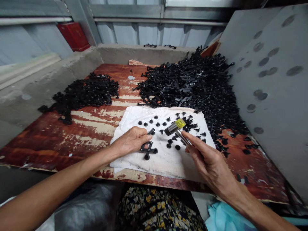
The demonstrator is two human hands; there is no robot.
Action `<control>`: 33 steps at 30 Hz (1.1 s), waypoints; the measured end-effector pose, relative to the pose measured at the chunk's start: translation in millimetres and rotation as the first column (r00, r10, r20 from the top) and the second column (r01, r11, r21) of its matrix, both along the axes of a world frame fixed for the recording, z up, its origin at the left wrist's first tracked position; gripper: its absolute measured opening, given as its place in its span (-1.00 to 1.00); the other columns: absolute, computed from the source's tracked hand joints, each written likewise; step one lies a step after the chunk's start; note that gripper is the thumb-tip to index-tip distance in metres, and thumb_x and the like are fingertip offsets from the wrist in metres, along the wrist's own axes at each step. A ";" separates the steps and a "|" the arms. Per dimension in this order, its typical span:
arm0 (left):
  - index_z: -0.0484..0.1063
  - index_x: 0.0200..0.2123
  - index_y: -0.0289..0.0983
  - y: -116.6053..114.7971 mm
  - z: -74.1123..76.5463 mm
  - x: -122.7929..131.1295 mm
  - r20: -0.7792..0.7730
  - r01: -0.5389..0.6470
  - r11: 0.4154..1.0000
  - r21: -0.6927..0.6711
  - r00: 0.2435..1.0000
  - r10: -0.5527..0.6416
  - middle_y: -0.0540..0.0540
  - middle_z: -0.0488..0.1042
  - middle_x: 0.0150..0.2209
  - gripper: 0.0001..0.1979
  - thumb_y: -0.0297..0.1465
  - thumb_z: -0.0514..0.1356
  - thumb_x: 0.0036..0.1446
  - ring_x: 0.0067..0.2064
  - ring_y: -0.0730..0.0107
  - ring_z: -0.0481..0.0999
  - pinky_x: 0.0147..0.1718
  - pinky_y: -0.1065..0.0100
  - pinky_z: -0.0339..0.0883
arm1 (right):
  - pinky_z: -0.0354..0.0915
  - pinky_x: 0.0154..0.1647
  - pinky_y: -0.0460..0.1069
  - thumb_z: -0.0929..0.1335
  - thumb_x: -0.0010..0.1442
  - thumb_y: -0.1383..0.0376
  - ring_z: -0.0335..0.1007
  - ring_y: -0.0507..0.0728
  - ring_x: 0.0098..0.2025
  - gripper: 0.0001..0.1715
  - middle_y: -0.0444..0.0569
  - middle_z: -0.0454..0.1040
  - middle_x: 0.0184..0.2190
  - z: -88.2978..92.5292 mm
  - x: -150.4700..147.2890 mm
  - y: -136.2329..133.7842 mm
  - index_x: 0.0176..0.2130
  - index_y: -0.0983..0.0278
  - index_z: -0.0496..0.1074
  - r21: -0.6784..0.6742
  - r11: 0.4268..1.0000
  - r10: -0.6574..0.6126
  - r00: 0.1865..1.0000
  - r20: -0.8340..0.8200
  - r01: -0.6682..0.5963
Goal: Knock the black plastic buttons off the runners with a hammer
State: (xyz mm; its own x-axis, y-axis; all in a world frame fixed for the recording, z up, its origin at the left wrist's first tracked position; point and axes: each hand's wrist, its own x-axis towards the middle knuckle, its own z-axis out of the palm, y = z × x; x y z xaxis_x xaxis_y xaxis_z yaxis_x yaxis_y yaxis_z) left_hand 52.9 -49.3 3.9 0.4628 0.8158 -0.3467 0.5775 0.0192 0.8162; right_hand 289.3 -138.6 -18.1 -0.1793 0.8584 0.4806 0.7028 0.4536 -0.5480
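Note:
My left hand (133,139) pinches a black jointed linkage (149,149) with round ends, over the front left of a white cloth (134,165). Closed round the metal handle of a small mallet (173,127) is my right hand (209,160). The mallet's head has one yellow face and one black face, and it is tilted above the cloth, to the right of the linkage. Small black round caps with stems (177,147) lie scattered on the cloth, some in a row behind my left hand, others clustered behind the mallet.
A large heap of black linkages (192,80) covers the back right of the worn red-brown table (96,125). A smaller pile of black pieces (86,91) lies at the left. A pale panel (271,83) stands along the right edge, and a low concrete ledge (115,53) runs behind.

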 end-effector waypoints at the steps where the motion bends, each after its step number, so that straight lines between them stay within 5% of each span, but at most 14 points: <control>1: 0.19 -0.64 -0.26 1.2 0.2 -0.1 -0.022 0.006 1.000 0.002 1.000 -0.006 0.11 0.16 -0.66 -0.66 -0.26 0.09 0.12 -0.62 0.61 0.05 -0.64 0.51 -0.12 | 0.52 -0.13 0.02 0.22 0.27 0.47 0.60 0.13 -0.14 -0.53 0.14 0.61 -0.09 -1.1 0.4 -0.8 0.14 0.33 0.39 -0.012 1.000 -0.008 1.000 -0.005 0.007; 10: 0.25 -0.65 -0.26 5.3 -0.7 0.7 -0.084 -0.020 0.998 -0.054 0.996 0.015 0.11 0.14 -0.69 -0.65 -0.20 0.09 0.08 -0.64 0.59 0.00 -0.64 0.47 -0.15 | 0.50 -0.05 0.08 0.23 0.28 0.44 0.55 0.20 -0.02 -0.51 0.13 0.58 -0.03 -11.3 1.7 -4.1 0.17 0.30 0.38 -0.084 0.996 -0.028 0.998 -0.051 0.023; 20: 0.28 -0.66 -0.26 4.0 4.6 2.2 -0.077 -0.025 0.997 -0.070 0.997 0.019 0.14 0.03 -0.74 -0.64 -0.19 0.08 0.08 -0.64 0.57 -0.03 -0.65 0.48 -0.12 | 0.53 -0.12 0.05 0.22 0.29 0.44 0.59 0.16 -0.10 -0.54 0.15 0.59 -0.05 -10.6 2.0 -2.9 0.15 0.34 0.38 -0.078 0.997 -0.023 0.999 -0.041 0.020; 33: 0.26 -0.67 -0.26 5.4 3.8 4.4 -0.093 -0.019 0.997 -0.068 0.996 0.012 0.11 0.12 -0.70 -0.63 -0.17 0.11 0.06 -0.64 0.59 0.01 -0.65 0.48 -0.14 | 0.51 -0.05 0.08 0.24 0.29 0.43 0.56 0.20 -0.03 -0.52 0.14 0.58 -0.02 -12.4 2.9 -3.5 0.17 0.31 0.38 -0.101 0.995 -0.026 0.998 -0.059 0.020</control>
State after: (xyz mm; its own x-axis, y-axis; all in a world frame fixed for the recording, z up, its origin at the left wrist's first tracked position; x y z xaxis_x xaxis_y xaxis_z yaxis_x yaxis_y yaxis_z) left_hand 57.3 -43.9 7.6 0.4138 0.7953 -0.4430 0.6493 0.0832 0.7560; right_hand 292.2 -142.2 -30.5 -0.1326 0.9065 0.4009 0.6765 0.3784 -0.6318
